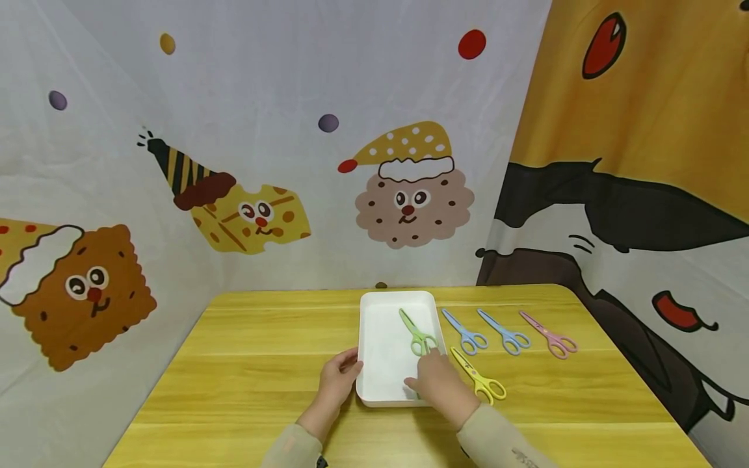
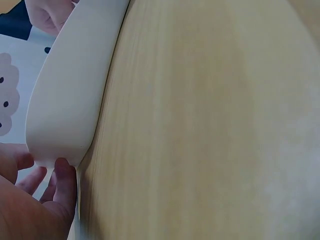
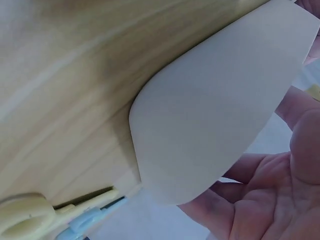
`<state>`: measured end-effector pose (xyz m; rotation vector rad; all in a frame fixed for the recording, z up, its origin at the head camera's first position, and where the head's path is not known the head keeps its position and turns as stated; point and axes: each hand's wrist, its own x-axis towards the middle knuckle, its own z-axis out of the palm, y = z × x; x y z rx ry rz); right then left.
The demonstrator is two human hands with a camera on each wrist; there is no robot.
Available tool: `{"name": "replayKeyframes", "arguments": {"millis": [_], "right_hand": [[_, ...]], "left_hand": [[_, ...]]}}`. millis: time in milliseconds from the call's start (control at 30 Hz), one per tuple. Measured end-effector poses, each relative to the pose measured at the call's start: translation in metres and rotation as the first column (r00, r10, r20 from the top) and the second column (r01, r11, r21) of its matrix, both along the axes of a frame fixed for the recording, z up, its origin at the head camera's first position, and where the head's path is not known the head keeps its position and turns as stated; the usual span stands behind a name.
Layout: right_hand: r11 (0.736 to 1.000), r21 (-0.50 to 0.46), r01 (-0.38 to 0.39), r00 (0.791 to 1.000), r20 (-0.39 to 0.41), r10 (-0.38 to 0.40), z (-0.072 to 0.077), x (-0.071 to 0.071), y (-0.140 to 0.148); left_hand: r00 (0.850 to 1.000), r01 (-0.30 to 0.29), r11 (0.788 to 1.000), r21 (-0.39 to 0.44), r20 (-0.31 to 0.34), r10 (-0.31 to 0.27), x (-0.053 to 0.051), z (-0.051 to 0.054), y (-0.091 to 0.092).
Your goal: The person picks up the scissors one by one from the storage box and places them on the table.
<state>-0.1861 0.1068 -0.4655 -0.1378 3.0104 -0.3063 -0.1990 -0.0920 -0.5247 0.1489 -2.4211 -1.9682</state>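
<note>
A white rectangular tray (image 1: 380, 364) sits on the table with green scissors (image 1: 418, 333) inside it, blades pointing to the far side. My left hand (image 1: 335, 385) holds the tray's left side, thumb at the rim and fingers against the outer wall; the left wrist view shows these fingers at the tray's edge. Over the tray's right side, my right hand (image 1: 441, 382) reaches in at the handles of the green scissors, its thumb apart from the fingers. Its fingertips are partly hidden behind the tray wall (image 3: 200, 115) in the right wrist view.
Right of the tray lie yellow scissors (image 1: 476, 375), closest to my right hand, two blue pairs, the nearer-left one (image 1: 464, 331) and another (image 1: 506, 335), and pink scissors (image 1: 549, 334). A cartoon-printed cloth (image 1: 281, 97) hangs behind the wooden table (image 1: 263, 351).
</note>
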Motion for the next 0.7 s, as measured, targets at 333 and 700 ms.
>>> {"name": "replayKeyframes", "arguments": {"millis": [333,700], "right_hand": [[0.998,0.068,-0.013,1.000,0.019,0.012,0.0044,0.0050,-0.0010],[0.996,-0.057,-0.072,0.997,0.031,0.074,-0.0028,0.0025,-0.0006]], "left_hand": [[1.000,0.001,1.000,-0.001,-0.002,-0.001,0.0003,-0.0009,0.0006],[1.000,-0.004,1.000,-0.012,0.007,0.004,0.0005,0.0009,0.0001]]}}
